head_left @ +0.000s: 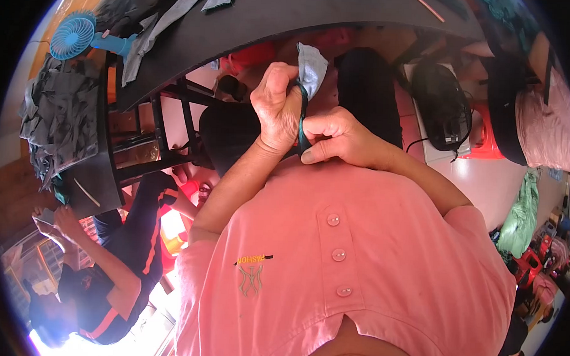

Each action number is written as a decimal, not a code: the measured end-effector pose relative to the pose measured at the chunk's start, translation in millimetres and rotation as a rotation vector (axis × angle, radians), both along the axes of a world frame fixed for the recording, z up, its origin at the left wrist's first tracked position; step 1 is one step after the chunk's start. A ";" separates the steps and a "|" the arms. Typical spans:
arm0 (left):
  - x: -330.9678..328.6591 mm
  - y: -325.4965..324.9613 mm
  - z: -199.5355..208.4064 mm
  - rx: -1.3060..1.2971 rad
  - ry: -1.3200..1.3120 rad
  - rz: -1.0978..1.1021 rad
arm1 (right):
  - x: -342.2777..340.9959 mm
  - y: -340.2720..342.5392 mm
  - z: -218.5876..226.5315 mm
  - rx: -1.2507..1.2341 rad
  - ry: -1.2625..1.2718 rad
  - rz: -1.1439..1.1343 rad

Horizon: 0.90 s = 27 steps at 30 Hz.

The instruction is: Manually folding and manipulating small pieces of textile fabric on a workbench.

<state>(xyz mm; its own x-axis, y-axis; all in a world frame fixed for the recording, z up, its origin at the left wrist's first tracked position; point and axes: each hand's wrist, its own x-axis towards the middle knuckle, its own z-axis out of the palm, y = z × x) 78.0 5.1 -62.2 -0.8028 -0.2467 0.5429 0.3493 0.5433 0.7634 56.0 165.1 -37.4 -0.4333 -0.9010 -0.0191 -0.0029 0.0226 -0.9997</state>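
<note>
In front of my chest, my left hand is closed, with a light grey-blue piece of fabric standing up out of its far side. A narrow dark green strip runs along the fabric's near end and down between my hands. My right hand pinches that strip between thumb and bent forefinger, close beside the left wrist. The fingers of my left hand are mostly hidden behind its palm and thumb.
A black table with grey fabric strips stands ahead. At left are a blue fan and a pile of dark fabric pieces; another person sits below it. A black bag lies at right, near a red stool.
</note>
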 end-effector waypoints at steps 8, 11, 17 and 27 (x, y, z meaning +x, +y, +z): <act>-13.7 -7.8 17.5 1.371 -0.563 -0.415 | 4.7 4.8 -14.3 -0.001 0.152 -0.276; -10.1 1.2 19.4 1.175 -0.503 -0.286 | 6.8 5.2 -12.1 -0.140 0.295 -0.609; -5.6 24.3 14.7 0.804 -0.239 -0.088 | -7.2 0.9 -5.1 -0.083 0.440 -0.739; -1.2 21.1 15.6 0.641 -0.454 -0.238 | -8.9 1.2 -12.5 -0.141 0.134 -0.622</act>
<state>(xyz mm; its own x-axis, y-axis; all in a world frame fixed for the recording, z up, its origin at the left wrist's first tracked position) 76.8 26.2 -46.6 -0.9803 -0.1942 -0.0365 -0.0180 -0.0960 0.9952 47.0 166.3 -50.0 -0.8651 -0.4716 0.1708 -0.1558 -0.0708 -0.9852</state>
